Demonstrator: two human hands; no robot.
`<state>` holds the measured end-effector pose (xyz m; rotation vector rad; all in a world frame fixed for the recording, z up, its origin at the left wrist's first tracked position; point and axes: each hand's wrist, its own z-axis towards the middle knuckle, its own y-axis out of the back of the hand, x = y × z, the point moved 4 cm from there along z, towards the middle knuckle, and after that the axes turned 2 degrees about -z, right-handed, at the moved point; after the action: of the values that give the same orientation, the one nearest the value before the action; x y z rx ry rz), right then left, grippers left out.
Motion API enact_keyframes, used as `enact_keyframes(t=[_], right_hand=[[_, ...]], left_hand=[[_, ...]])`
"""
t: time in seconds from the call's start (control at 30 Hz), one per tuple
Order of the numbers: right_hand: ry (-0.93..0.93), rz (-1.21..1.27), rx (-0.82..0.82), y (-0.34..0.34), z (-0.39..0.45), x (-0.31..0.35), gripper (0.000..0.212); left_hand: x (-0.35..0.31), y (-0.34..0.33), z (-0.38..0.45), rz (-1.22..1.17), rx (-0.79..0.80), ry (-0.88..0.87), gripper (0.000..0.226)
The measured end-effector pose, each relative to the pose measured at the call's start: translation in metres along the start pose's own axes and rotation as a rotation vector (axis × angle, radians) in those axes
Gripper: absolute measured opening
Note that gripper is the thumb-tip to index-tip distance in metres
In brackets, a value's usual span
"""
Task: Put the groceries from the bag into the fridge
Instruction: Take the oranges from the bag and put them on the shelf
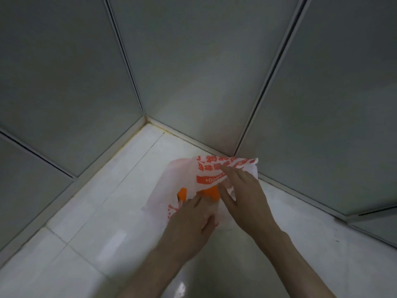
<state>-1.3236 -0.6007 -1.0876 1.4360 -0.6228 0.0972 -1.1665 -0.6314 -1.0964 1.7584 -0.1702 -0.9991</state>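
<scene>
A thin white plastic bag (171,181) with red-orange print lies on the white tiled floor (96,211) near a corner. Something bright orange (211,193) shows through its opening; a second orange patch (182,193) sits to the left. My left hand (191,224) rests on the bag's near side, fingers reaching into the opening beside the orange thing. My right hand (242,194) pinches the bag's upper printed edge and holds it up. What else is in the bag is hidden.
Grey-green panels (193,72) with pale frames rise on the left, behind and on the right, meeting in a corner (146,120) just behind the bag. Bare floor tiles stretch to the left and toward me. No fridge is in view.
</scene>
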Motion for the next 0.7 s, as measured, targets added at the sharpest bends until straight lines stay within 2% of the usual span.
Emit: enact_keyframes(t=[0.1,0.23,0.3,0.37,0.43,0.6,0.7], right_hand=[[0.001,0.005,0.096,-0.009,-0.001,-0.003,0.053],[0.060,0.012,0.237,-0.020,-0.003,0.000,0.045],[0.132,-0.102,0.302,-0.028,0.000,-0.001,0.049],[0.156,-0.220,0.350,-0.035,0.008,-0.006,0.039],[0.139,-0.278,0.330,-0.037,0.016,-0.012,0.037],[0.077,-0.297,0.285,-0.029,0.030,-0.028,0.095],[0.144,-0.364,0.283,-0.013,0.035,-0.026,0.115]], left_hand=[[0.009,0.008,0.006,0.108,0.015,0.013,0.039],[0.028,0.016,0.018,0.378,0.083,0.017,0.048],[0.038,0.020,0.026,0.468,0.085,0.041,0.056],[0.045,0.026,0.032,0.522,0.069,0.068,0.065],[0.051,0.032,0.038,0.545,0.054,0.094,0.069],[0.059,0.045,0.052,0.608,0.039,0.082,0.086],[0.067,0.056,0.059,0.658,0.073,0.057,0.105]])
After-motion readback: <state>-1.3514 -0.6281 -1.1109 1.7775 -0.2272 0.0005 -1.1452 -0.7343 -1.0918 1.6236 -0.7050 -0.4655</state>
